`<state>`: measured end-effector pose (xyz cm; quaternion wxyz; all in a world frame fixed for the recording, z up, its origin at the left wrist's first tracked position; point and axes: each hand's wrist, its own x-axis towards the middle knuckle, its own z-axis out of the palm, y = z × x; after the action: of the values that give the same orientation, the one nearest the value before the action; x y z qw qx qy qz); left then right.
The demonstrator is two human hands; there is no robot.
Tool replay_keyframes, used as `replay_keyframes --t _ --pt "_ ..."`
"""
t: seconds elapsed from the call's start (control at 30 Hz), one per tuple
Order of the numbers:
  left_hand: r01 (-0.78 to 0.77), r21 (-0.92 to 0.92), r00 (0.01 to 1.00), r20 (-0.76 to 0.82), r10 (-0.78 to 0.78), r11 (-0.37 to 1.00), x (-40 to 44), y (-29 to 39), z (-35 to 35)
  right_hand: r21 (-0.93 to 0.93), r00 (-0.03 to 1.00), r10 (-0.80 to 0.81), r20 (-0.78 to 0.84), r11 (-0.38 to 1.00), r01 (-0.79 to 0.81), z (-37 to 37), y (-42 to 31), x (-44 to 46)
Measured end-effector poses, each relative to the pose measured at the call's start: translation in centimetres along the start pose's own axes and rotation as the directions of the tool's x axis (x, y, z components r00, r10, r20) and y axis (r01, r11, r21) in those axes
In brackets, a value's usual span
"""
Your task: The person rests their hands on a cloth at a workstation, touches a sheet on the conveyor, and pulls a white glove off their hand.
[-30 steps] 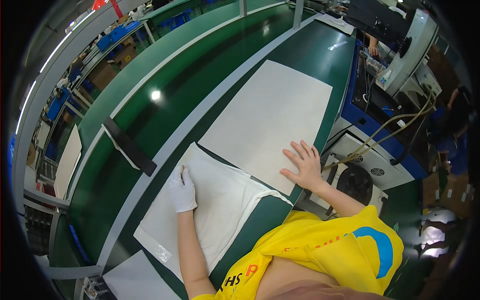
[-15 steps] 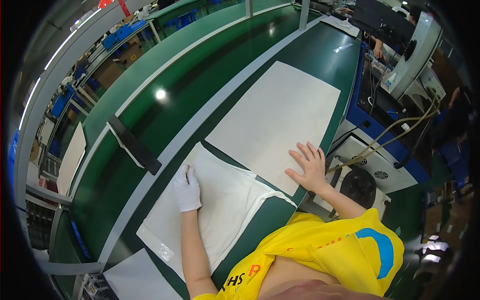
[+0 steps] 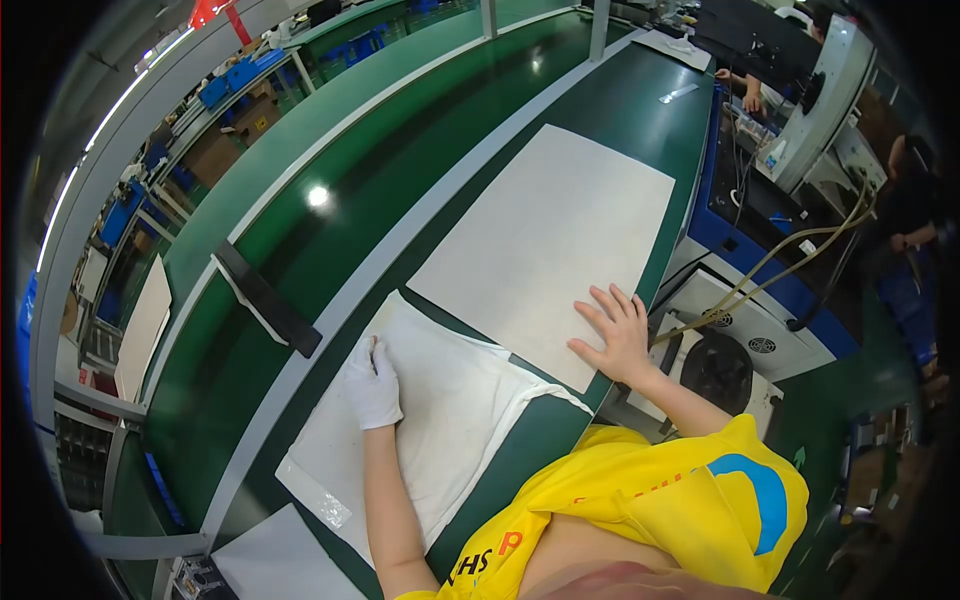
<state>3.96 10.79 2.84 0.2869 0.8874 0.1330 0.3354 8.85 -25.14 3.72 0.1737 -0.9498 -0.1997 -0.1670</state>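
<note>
My left hand (image 3: 373, 387) wears a white glove with bare fingertips showing. It rests on a wrinkled white cloth (image 3: 450, 375), its fingers drawn together in a pinch. Whatever lies between them is too small to make out. The cloth is spread over a pale flat sheet, and a strip of clear, shiny film (image 3: 325, 503) shows near its lower left corner. My right hand (image 3: 617, 338) is bare and lies flat with its fingers spread. Under it is the near right edge of a large white panel (image 3: 555, 225), just beyond the cloth.
Both pieces lie on a green worktable (image 3: 600, 110). A grey rail (image 3: 385, 250) runs along its far side, with a black bar (image 3: 268, 298) beyond. Another pale sheet (image 3: 285, 555) sits at lower left. Blue-and-white equipment (image 3: 765, 335) with hoses stands right; people are behind it.
Both my hands keep their places on the cloth and the panel. The view has shifted slightly. At the upper right, another person's hands show more plainly.
</note>
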Motion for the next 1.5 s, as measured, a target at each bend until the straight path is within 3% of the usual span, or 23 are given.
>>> replay_keyframes --t 0.67,0.77,0.9,0.97,1.07,1.2,1.5 --pt "0.061 -0.057 0.996 0.066 -0.058 0.996 0.0 -0.1 -0.2 0.025 0.999 0.008 -0.033 1.000 -0.007 0.2 0.1 0.0" --pt "0.039 0.042 0.997 0.069 -0.042 0.998 0.0 -0.2 -0.3 0.002 0.999 0.026 -0.037 1.000 -0.026 0.1 0.2 -0.2" --pt "0.016 0.006 0.995 0.098 -0.016 1.000 0.2 -0.2 -0.4 0.041 0.997 0.035 -0.062 0.999 -0.033 0.2 0.3 -0.2" --pt "0.068 0.102 0.989 0.121 -0.081 0.992 0.2 0.2 -0.7 0.074 0.998 0.003 -0.065 0.997 0.002 0.1 0.3 -0.3" --pt "0.134 0.099 0.981 0.130 -0.146 0.986 0.2 1.1 -0.9 0.081 0.996 0.016 -0.091 0.997 -0.009 0.7 0.6 -0.5" --pt "0.121 0.204 0.975 0.158 -0.155 0.971 0.2 0.3 -0.9 0.101 0.994 0.015 -0.104 0.995 -0.004 0.7 0.6 -0.6" --pt "0.078 0.219 0.980 0.163 -0.115 0.973 0.3 -0.2 -0.5 0.145 0.990 0.005 -0.138 0.989 0.016 1.0 0.6 -0.8"
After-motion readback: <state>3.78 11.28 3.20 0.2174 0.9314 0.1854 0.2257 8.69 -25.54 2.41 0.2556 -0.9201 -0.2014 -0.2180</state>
